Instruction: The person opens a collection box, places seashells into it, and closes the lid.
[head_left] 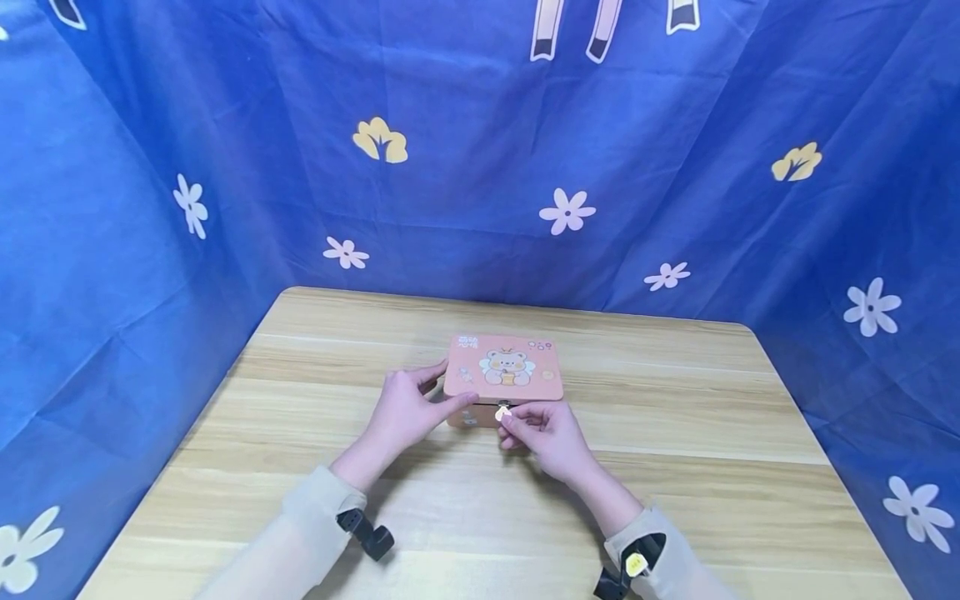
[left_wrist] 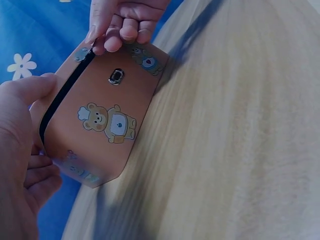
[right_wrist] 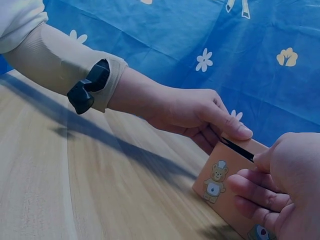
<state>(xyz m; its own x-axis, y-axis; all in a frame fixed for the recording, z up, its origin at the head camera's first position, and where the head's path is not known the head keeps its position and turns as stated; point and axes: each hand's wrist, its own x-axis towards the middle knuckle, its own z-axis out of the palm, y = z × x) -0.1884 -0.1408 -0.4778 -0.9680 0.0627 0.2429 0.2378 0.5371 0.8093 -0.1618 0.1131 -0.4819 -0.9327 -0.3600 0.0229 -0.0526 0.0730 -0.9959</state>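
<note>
A pink tin box [head_left: 468,379] with a cartoon bear on its lid sits on the wooden table. My left hand [head_left: 408,408] holds the box at its left side, thumb on the lid's front edge and fingers around the side. With thumb and index finger, my right hand [head_left: 553,437] pinches the small metal latch [head_left: 502,412] at the lid's front. In the left wrist view, a dark gap [left_wrist: 65,95] runs between lid and body, and a metal catch [left_wrist: 116,76] shows on the box front. Inside the box is hidden.
The wooden table [head_left: 675,492] has rounded far corners. A blue cloth [head_left: 465,217] with white flowers hangs behind it and at both sides. Each wrist wears a black camera mount [head_left: 363,533] over a beige sleeve.
</note>
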